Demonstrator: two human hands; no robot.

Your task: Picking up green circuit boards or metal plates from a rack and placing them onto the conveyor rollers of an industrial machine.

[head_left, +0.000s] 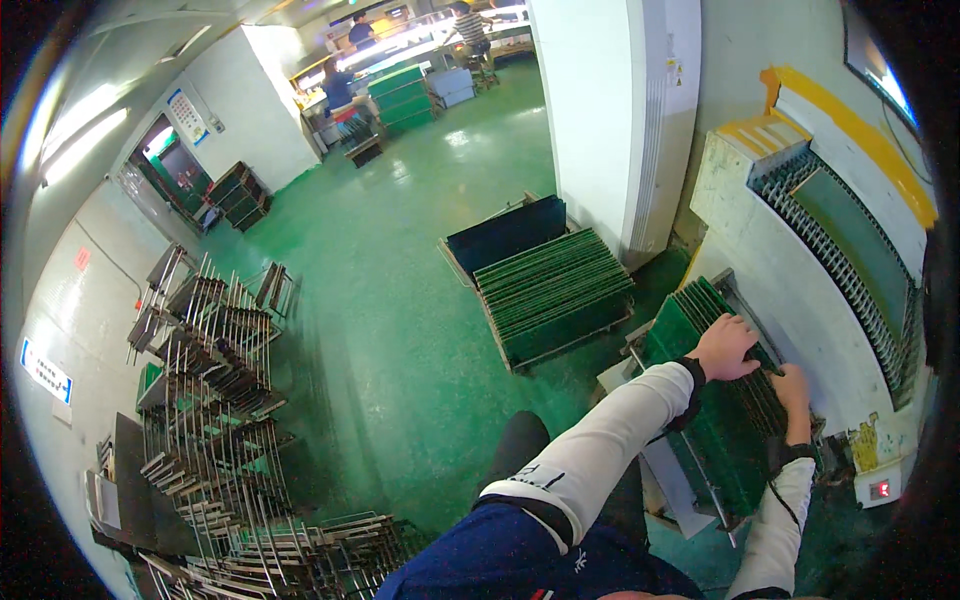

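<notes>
A rack of upright green boards (pixel 685 320) stands in front of me at the right, tightly lined up on a metal frame. Over the boards' upper edges lies my left hand (pixel 725 348), its fingers curled down around an edge. My right hand (pixel 792 400) is closed at the near right corner of the same row, thumb and fingers pinching a board edge. The fingertips of both hands are partly hidden. Beside the rack is a pale machine (pixel 770 270) with a row of rollers (pixel 850 275) and a flat greenish panel on them.
A second rack of green boards (pixel 555 290) sits on the green floor, a dark panel (pixel 505 235) behind it. Empty metal racks (pixel 210 370) crowd the left wall. A white pillar (pixel 600 120) rises beyond. People work at a lit bench (pixel 410 50) far back.
</notes>
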